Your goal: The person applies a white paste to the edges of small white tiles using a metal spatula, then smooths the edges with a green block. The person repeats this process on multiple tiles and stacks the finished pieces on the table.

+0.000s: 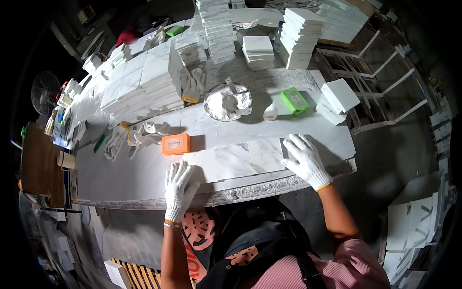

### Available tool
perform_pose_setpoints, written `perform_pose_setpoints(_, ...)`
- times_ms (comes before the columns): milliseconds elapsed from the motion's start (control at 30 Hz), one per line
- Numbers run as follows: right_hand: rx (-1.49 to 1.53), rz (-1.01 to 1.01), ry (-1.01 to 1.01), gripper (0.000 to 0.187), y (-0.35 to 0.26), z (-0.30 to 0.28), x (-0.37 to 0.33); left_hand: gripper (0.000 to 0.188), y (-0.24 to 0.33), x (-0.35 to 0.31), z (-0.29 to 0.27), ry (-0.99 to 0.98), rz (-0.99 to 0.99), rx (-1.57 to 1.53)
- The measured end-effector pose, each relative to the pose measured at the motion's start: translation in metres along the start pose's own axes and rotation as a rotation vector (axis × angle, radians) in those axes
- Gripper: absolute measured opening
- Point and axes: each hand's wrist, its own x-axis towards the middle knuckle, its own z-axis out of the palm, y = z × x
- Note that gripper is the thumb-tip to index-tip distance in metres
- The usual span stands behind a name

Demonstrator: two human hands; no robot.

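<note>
A row of three white marble-look tiles, including a middle tile [232,162], lies on the marble slab table [115,173] in front of me. My left hand [179,190], in a white knit glove, rests at the row's left end. Its fingers are stretched out and it grips nothing. At the row's right end my right hand [306,161], gloved alike, lies with its fingers spread, their tips by the edge of the right tile [266,156]. Just beyond my left hand sits an orange box [176,144].
Behind the row stand a bowl of white powder [221,103], a white squeeze bottle [271,113] and a green box [294,101]. Loose gloves [149,132] lie to the left. Tile stacks [144,91] fill the back. A metal frame [375,86] is at right.
</note>
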Motion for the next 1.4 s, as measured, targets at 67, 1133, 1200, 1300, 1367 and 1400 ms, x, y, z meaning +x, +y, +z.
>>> perform_pose_setpoints(67,-0.134,0.009,0.025,0.057,-0.011,0.003,-0.011,0.059,-0.001,-0.001,0.001,-0.009,-0.004,0.005)
perform_pose_setpoints(1133,0.006,-0.364,0.012,0.075,-0.163,0.105,0.034,0.052,-0.004,-0.005,0.013,0.054,0.058,0.056)
perform_pose_setpoints(1200,-0.109,-0.295,0.004,0.072,-0.140,0.079,0.027,0.052,-0.001,-0.012,0.009,0.053,0.033,0.042)
perform_pose_setpoints(1300,-0.180,-0.141,0.004,0.069,-0.101,0.044,0.007,0.049,0.005,-0.025,0.006,0.066,0.003,0.043)
perform_pose_setpoints(1367,-0.260,-0.063,0.104,0.071,-0.071,0.034,-0.010,0.049,0.012,-0.030,0.004,0.079,0.031,0.025)
perform_pose_setpoints(1400,-0.289,-0.027,0.158,0.072,-0.057,0.029,-0.018,0.050,0.013,-0.035,0.002,0.088,0.041,0.023)
